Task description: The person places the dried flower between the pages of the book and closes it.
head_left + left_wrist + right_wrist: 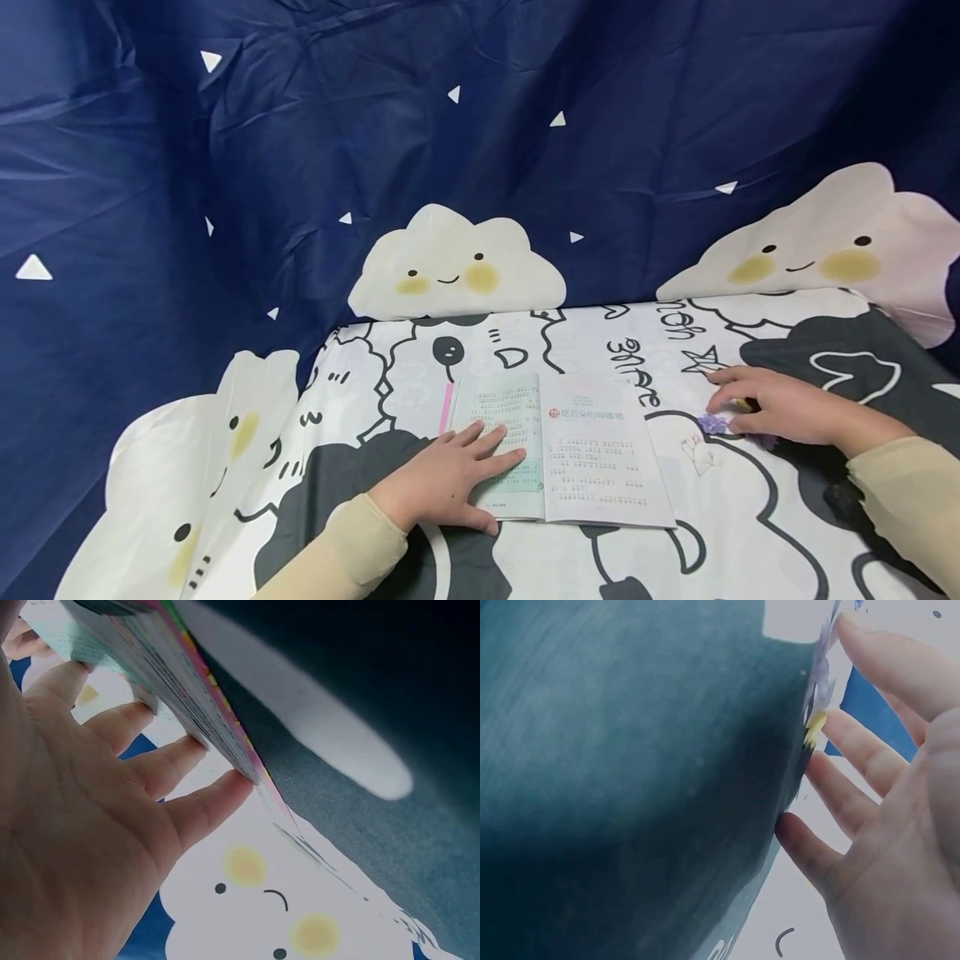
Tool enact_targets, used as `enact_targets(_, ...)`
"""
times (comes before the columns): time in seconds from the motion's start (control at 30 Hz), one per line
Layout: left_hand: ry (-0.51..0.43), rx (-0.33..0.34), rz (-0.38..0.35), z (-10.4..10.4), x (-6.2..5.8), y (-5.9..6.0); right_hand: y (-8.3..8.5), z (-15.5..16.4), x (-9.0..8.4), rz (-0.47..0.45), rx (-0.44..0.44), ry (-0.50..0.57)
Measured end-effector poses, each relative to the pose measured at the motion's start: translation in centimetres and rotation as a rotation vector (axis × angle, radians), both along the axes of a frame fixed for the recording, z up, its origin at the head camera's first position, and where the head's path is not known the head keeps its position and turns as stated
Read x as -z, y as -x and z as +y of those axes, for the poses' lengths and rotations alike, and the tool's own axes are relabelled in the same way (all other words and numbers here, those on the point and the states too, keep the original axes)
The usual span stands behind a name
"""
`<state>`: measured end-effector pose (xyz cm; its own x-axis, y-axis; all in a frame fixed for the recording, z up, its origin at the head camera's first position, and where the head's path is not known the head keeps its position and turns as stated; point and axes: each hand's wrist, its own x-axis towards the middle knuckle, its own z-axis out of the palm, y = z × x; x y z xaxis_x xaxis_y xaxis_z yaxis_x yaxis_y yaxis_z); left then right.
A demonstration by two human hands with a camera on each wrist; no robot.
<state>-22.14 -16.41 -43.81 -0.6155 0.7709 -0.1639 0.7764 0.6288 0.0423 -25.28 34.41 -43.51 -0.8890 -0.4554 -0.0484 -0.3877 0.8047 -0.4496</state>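
An open book [600, 475] with printed text lies flat on the patterned cloth. My left hand [450, 479] rests on its left page, fingers spread; the left wrist view shows the fingertips on the paper beside the thick page edges [187, 682]. To the right of the book, my right hand [795, 408] reaches down over a small purple flower [712, 424] and a yellow piece [746, 405]. In the right wrist view its fingers [851, 795] are loosely extended, tips at the cloth and close by the yellow piece. A thin pale sprig [701, 458] lies between book and right hand.
A pink strip [446, 407] shows along the book's left edge. The table cloth [750, 533] has black and white drawings. Behind it hangs a dark blue curtain [480, 150] with white clouds and triangles. A dark object [846, 502] sits at the right wrist.
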Motion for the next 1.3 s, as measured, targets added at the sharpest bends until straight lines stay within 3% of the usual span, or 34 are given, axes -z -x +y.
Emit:
enact_targets(0.13, 0.002, -0.004, -0.009, 0.0, 0.0, -0.1, -0.1, -0.1, 0.1, -0.057, 0.001, 0.079)
enact_targets(0.23, 0.008, -0.007, -0.014, 0.1, -0.1, -0.1, -0.1, -0.3, 0.1, -0.046, 0.010, 0.061)
enact_targets(0.47, 0.003, -0.010, -0.022, 0.1, -0.3, -0.2, 0.1, -0.5, 0.1, 0.101, 0.011, -0.050)
enact_targets(0.77, -0.003, -0.006, -0.016, 0.1, -0.1, -0.2, 0.0, -0.5, 0.1, 0.201, -0.017, -0.031)
enact_targets(1.0, -0.004, -0.009, -0.029, 0.1, -0.3, -0.3, -0.2, -1.0, 0.0, 0.348, -0.031, 0.030)
enact_targets(1.3, 0.013, -0.021, -0.026, 0.2, -0.5, -0.3, -0.2, -3.2, -1.5, 0.268, -0.011, 0.164)
